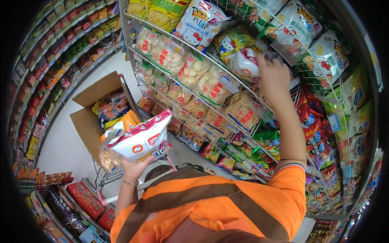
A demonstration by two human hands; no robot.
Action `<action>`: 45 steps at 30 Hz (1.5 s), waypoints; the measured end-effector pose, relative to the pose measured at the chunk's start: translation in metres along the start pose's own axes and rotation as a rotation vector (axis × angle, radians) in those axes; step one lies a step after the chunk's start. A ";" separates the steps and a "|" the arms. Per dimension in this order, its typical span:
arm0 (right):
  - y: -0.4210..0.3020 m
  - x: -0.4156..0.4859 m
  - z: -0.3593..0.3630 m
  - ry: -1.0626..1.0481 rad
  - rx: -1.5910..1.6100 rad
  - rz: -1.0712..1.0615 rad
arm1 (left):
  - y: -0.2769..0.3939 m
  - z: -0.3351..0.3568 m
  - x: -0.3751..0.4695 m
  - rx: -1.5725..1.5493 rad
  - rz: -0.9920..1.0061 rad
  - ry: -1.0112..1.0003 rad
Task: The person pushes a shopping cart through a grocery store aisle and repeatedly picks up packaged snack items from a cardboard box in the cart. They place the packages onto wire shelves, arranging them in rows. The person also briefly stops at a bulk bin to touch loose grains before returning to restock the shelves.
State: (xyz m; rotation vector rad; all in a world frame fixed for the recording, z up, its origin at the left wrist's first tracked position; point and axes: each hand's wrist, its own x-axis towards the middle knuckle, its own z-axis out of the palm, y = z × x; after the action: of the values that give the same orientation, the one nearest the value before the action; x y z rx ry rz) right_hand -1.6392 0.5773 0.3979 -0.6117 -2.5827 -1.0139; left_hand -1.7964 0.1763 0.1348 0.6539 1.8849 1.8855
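Observation:
My left hand (pixel 136 165) grips a white snack bag (pixel 149 141) with a maroon top edge, in front of my body. A clear bag of tan snacks (pixel 108 158) hangs at the same hand, behind the white bag; how it is held is hidden. My right arm reaches to the wire rack, where my right hand (pixel 273 76) has its fingers on a white and maroon snack bag (pixel 244 64). That bag lies tilted among others on the shelf, next to a yellow-green bag (pixel 234 41). Part of my right fingers' grip is hidden from view.
A shopping cart (pixel 117 199) holds an open cardboard box (pixel 88 130) with several packets inside. The wire rack's front rail (pixel 194 50) crosses before stacked clear snack bags (pixel 170 59). Long shelves of small packets (pixel 63 65) curve along the left. Red boxes (pixel 86 199) stand at lower left.

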 end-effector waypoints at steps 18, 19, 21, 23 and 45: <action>0.019 0.123 0.161 -0.160 0.685 0.832 | -0.024 0.012 -0.010 0.036 0.005 0.039; 0.014 0.122 0.167 -0.065 0.774 0.973 | -0.027 0.012 -0.010 0.040 -0.022 0.046; -0.001 0.117 0.187 0.131 0.942 1.162 | -0.031 0.013 -0.010 0.049 -0.076 0.051; -0.013 0.116 0.212 0.340 1.101 1.241 | -0.029 0.014 -0.009 -0.008 -0.136 0.043; 0.040 0.095 0.200 -0.091 1.180 0.527 | -0.015 0.022 -0.009 -0.074 -0.117 0.298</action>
State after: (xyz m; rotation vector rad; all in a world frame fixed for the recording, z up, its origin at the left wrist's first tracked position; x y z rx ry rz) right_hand -1.7255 0.7695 0.3197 -0.8637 -2.3132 0.6905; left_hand -1.7775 0.1889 0.1192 0.2427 1.9678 2.0556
